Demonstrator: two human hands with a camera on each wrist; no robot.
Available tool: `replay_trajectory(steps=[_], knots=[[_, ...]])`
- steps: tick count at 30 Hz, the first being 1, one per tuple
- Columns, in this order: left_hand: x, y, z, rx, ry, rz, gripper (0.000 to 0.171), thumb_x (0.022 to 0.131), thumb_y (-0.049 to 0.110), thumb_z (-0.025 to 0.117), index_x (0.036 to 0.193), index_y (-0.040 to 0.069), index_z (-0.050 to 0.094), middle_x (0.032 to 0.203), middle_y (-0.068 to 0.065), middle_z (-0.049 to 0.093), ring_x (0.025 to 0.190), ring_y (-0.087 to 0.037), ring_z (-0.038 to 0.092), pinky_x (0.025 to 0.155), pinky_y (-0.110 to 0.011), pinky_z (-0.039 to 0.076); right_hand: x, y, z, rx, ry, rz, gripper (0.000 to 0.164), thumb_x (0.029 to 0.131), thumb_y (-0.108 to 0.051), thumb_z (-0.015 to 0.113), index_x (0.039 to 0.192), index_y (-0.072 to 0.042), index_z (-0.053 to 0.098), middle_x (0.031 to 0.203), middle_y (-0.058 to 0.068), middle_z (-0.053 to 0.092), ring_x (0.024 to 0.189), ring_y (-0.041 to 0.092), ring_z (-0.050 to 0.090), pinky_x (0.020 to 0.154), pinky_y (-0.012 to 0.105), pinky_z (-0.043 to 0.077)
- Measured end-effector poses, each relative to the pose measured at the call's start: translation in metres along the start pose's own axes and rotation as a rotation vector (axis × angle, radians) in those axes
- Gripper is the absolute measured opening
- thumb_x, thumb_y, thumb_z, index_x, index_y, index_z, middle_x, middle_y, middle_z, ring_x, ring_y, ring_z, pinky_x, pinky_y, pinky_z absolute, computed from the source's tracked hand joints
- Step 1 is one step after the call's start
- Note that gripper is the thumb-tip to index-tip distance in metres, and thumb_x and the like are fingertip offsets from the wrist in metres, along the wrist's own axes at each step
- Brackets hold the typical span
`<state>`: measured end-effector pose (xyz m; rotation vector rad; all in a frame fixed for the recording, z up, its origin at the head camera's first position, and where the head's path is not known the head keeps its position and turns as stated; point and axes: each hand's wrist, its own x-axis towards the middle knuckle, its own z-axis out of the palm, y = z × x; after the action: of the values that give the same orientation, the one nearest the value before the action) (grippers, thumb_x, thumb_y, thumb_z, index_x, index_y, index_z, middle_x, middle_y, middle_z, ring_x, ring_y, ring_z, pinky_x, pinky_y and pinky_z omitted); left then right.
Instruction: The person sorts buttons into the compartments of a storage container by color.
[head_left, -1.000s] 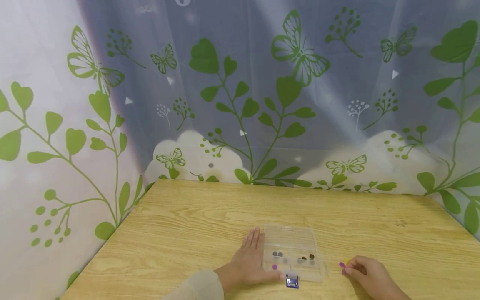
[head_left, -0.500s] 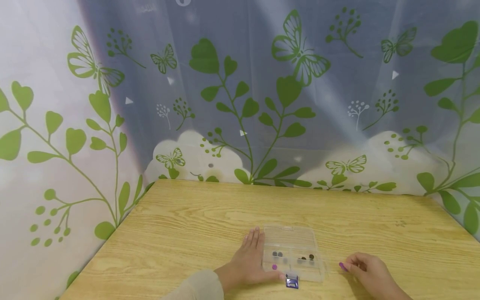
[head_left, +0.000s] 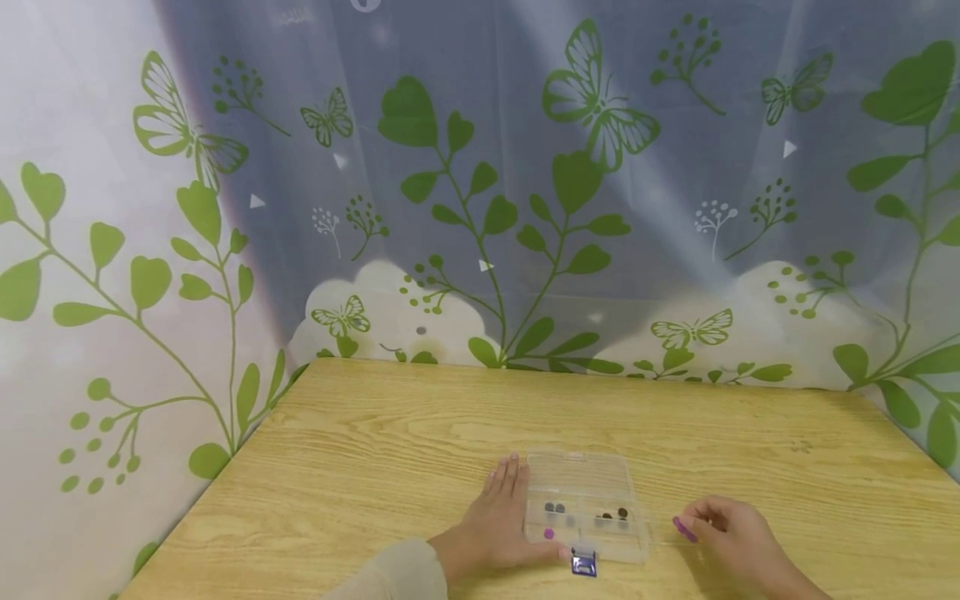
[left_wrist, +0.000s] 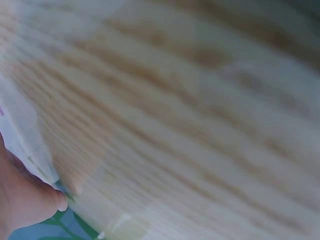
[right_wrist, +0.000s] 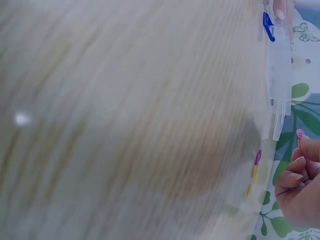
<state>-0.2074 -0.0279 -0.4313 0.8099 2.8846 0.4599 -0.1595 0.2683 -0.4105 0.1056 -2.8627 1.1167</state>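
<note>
Between the thumb and fingertips of my right hand is a purple button, raised above the table to the right of a clear plastic compartment box. My left hand lies flat along the box's left side with straight fingers; its thumb reaches the front edge beside a blue latch. Inside the box, grey buttons sit in the back left, dark buttons on the right, and one purple button in the front left. Only part of the left hand shows in the left wrist view.
Under the right hand, a purple button and yellow buttons lie on the table, hidden or barely visible in the head view. The wood-grain table meets a curtain printed with leaves and butterflies at the back.
My right hand has lifted the purple button and moved slightly up and away from the near edge. Yellow seen by its fingertips earlier is now hidden. The left hand and box have stayed still.
</note>
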Motion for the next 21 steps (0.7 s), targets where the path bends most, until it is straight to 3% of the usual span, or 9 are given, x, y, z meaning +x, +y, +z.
replay_trajectory(steps=[6,13,21], knots=[[0.0,-0.001,0.001,0.006,-0.003,0.0,0.115,0.073,0.079,0.046,0.148,-0.002,0.01,0.155,-0.023,0.006,0.144,-0.033,0.009,0.118,-0.041,0.016,0.002,-0.006,0.001,0.065,-0.017,0.012,0.008,0.087,-0.007,0.061,0.083,-0.001,0.065,0.078,0.004,0.067,0.057,-0.002,0.049,0.05,0.017,0.041],[0.001,-0.001,0.001,0.002,-0.004,0.0,0.115,0.074,0.079,0.046,0.148,-0.001,0.01,0.155,-0.022,0.006,0.144,-0.032,0.009,0.118,-0.041,0.016,0.003,-0.01,0.005,0.111,-0.014,-0.059,0.009,0.087,-0.005,0.06,0.083,0.001,0.064,0.084,0.012,0.07,0.048,-0.002,0.04,0.042,0.018,0.036],[-0.001,0.001,-0.001,-0.011,-0.001,0.005,0.114,0.074,0.078,0.046,0.148,-0.001,0.009,0.154,-0.023,0.006,0.144,-0.033,0.009,0.118,-0.041,0.016,0.007,-0.019,0.012,0.066,0.008,0.021,0.009,0.086,-0.012,0.064,0.084,-0.005,0.068,0.09,0.007,0.071,0.069,-0.005,0.051,0.059,0.016,0.045]])
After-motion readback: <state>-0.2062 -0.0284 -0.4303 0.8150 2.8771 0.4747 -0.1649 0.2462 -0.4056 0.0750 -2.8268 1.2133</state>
